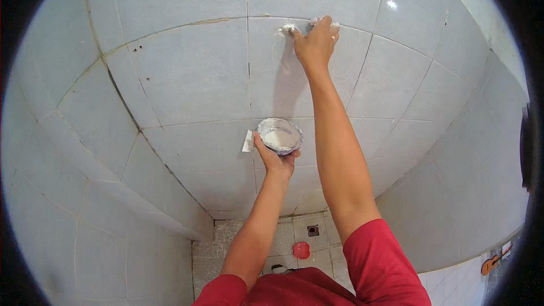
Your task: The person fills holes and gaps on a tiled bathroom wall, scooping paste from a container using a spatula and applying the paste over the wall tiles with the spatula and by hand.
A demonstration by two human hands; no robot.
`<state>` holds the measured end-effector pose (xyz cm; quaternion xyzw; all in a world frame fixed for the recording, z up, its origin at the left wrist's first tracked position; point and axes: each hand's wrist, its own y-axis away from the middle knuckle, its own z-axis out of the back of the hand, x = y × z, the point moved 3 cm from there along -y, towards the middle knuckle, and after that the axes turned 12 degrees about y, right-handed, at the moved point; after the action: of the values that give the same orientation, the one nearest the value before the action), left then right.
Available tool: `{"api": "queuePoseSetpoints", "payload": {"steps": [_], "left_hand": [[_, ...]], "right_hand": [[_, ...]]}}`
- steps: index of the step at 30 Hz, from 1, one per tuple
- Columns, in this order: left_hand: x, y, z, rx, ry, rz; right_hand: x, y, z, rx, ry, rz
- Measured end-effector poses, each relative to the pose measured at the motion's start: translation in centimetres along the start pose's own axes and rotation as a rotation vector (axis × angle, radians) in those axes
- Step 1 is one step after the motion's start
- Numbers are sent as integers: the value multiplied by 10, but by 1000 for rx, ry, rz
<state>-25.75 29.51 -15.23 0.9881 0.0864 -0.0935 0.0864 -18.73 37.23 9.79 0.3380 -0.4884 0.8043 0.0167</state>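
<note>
My left hand (276, 158) is closed around a bowl (300, 136) from below, its rim and inside smeared with white paste (280, 137). A small flat white piece (248, 141) sticks out beside the left thumb. Higher up, my right hand (316, 45) is against the tiled wall (198, 73), close to a horizontal joint between tiles. Its fingers are bent, and white clumps show at the thumb and fingertips. Whatever those fingers press on is mostly hidden by the hand.
Below, the tiled floor (286, 229) has a square drain (313, 230) and a red dish-like object (301, 250). Side walls stand at left (68, 136) and right (442, 215). A guitar-shaped object (490, 264) is at the far lower right.
</note>
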Motion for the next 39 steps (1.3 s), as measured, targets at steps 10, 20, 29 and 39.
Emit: {"api": "queuePoseSetpoints", "payload": {"steps": [10,20,29,39], "left_hand": [[0,2,2,68,-18,45],[-9,3,2,26,0,59],[-13,-4,5,-17,30,77],[-8,16,-6,-32,55,64]], "right_hand": [[-5,0,8,28,-27,12],[-6,-7,6,113,101,6],[6,-24,3,155,338,120],[-14,-45,-11,243,125,102]]}}
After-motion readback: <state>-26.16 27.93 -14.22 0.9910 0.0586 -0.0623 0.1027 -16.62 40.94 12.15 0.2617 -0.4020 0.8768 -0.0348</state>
